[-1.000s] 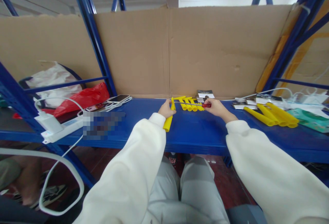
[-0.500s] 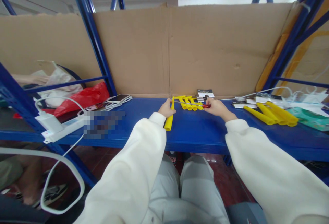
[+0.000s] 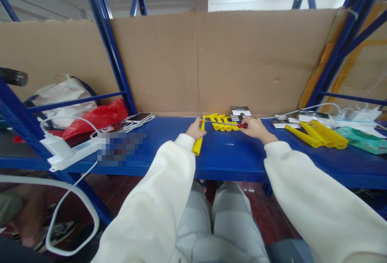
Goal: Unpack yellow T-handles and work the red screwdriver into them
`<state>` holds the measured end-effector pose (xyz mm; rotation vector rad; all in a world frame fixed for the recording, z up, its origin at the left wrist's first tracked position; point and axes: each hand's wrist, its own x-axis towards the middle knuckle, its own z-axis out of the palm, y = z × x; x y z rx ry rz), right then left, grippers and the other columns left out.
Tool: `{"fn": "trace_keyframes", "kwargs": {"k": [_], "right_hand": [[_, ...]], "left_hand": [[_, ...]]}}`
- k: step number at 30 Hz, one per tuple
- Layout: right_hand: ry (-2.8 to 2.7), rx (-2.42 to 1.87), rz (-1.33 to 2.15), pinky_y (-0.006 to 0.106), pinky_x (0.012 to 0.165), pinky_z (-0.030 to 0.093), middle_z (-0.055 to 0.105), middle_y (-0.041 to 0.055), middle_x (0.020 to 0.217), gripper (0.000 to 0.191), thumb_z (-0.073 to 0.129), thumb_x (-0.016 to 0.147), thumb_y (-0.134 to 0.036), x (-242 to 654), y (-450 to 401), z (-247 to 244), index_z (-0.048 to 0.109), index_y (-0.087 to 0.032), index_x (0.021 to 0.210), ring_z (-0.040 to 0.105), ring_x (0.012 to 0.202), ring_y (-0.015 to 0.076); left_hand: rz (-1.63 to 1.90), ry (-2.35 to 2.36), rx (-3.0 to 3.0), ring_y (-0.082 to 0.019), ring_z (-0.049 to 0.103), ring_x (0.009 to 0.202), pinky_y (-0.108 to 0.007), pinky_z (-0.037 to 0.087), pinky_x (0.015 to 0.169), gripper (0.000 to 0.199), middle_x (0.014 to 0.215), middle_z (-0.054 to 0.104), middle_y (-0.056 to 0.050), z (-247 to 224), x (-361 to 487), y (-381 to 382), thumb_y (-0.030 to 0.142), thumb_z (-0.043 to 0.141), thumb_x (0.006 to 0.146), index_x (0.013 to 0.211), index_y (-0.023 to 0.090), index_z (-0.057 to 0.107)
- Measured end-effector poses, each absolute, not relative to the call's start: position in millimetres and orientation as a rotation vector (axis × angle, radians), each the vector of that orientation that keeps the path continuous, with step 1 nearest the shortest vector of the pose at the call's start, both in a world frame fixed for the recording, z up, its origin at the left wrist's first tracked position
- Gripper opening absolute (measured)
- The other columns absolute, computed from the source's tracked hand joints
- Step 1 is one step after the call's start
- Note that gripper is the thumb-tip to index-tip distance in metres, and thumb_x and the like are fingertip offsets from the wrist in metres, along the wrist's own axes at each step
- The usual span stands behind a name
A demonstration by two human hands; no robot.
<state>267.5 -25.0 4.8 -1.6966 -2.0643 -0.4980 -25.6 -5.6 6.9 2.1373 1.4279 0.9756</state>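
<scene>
Currently, the left hand (image 3: 195, 129) has its grip closed around a yellow tapered tube (image 3: 197, 147) over the blue table (image 3: 232, 152); the right hand's (image 3: 254, 128) grip is wrapped about a red-handled tool (image 3: 224, 123), its thin metal shaft pointing at the tube's narrow end.

Far side: brown cardboard panel (image 3: 157, 65) standing along the back of the blue desk (image 3: 171, 134), blue rack post (image 3: 109, 49) left of it, another to the right. Left: white power strip (image 3: 77, 152) with white adapter (image 3: 56, 144) plugged in, red bag (image 3: 96, 119) and whitish bag (image 3: 65, 92) beyond, dark-screened phone (image 3: 140, 117) by bunched white cable (image 3: 141, 122). Right end: green soft pack (image 3: 361, 139), white cabling (image 3: 328, 104) farther back.
</scene>
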Motion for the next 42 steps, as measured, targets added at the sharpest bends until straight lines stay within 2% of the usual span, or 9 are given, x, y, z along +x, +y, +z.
{"fn": "trace_keyframes", "kwargs": {"k": [7, 10, 15, 20, 26, 34, 42], "right_hand": [[-2.089, -1.744, -0.436, 0.028, 0.06, 0.038, 0.072, 0.0062, 0.075, 0.01, 0.065, 0.079, -0.033, 265.0, -27.6, 7.9, 0.065, -0.023, 0.08, 0.065, 0.07, 0.022], [-2.082, -1.817, -0.413, 0.028, 0.058, 0.037, 0.073, 0.0069, 0.076, 0.014, 0.065, 0.08, -0.036, 260.4, -31.4, 10.5, 0.064, -0.023, 0.082, 0.065, 0.068, 0.0222], [-2.084, -1.86, -0.415, 0.029, 0.06, 0.04, 0.075, 0.0085, 0.082, 0.015, 0.062, 0.083, -0.037, 257.5, -34.6, 12.2, 0.066, -0.022, 0.085, 0.068, 0.073, 0.0237], [-2.09, -1.805, -0.428, 0.03, 0.065, 0.043, 0.076, 0.0074, 0.083, 0.016, 0.06, 0.083, -0.037, 259.8, -33.9, 10.9, 0.069, -0.023, 0.085, 0.069, 0.078, 0.0241], [-2.09, -1.699, -0.461, 0.03, 0.063, 0.042, 0.073, 0.0079, 0.081, 0.013, 0.062, 0.079, -0.034, 265.8, -26.2, 6.0, 0.066, -0.022, 0.08, 0.066, 0.074, 0.0227], [-2.077, -1.813, -0.375, 0.028, 0.059, 0.039, 0.072, 0.006, 0.075, 0.013, 0.065, 0.079, -0.036, 263.4, -28.7, 7.1, 0.063, -0.024, 0.084, 0.065, 0.068, 0.0219], [-2.107, -1.778, -0.477, 0.031, 0.07, 0.043, 0.077, 0.0069, 0.085, 0.018, 0.06, 0.082, -0.038, 262.7, -29.3, 7.7, 0.07, -0.023, 0.084, 0.07, 0.081, 0.0246]], "left_hand": [[0.934, 1.424, 2.113, -0.027, 0.064, 0.126, -0.039, 0.052, 0.105, 0.048, 0.132, 0.068, -0.015, 8.2, -24.9, -8.2, 0.008, 0.067, 0.071, 0.116, 0.019, 0.053], [0.923, 1.427, 2.1, -0.027, 0.067, 0.121, -0.04, 0.053, 0.103, 0.048, 0.132, 0.068, -0.015, 8.4, -24.1, -9.1, 0.009, 0.066, 0.073, 0.117, 0.019, 0.053], [0.919, 1.414, 2.087, -0.028, 0.064, 0.125, -0.04, 0.057, 0.098, 0.048, 0.137, 0.065, -0.014, 10.4, -23.2, -11.6, 0.01, 0.065, 0.074, 0.12, 0.02, 0.054], [0.936, 1.448, 2.109, -0.029, 0.063, 0.127, -0.039, 0.051, 0.105, 0.051, 0.134, 0.067, -0.015, 11.6, -23.2, -12.2, 0.009, 0.066, 0.072, 0.121, 0.018, 0.056], [0.949, 1.431, 2.161, -0.029, 0.066, 0.122, -0.041, 0.051, 0.105, 0.055, 0.128, 0.071, -0.013, 8.5, -25.3, -7.1, 0.012, 0.067, 0.071, 0.124, 0.019, 0.056], [0.915, 1.439, 2.144, -0.027, 0.063, 0.127, -0.037, 0.049, 0.107, 0.049, 0.135, 0.067, -0.016, 11.9, -23.3, -12.0, 0.01, 0.063, 0.075, 0.122, 0.017, 0.054], [0.947, 1.456, 2.154, -0.027, 0.065, 0.126, -0.037, 0.049, 0.107, 0.049, 0.133, 0.069, -0.014, 8.7, -23.6, -8.6, 0.01, 0.064, 0.073, 0.12, 0.019, 0.056]]}}
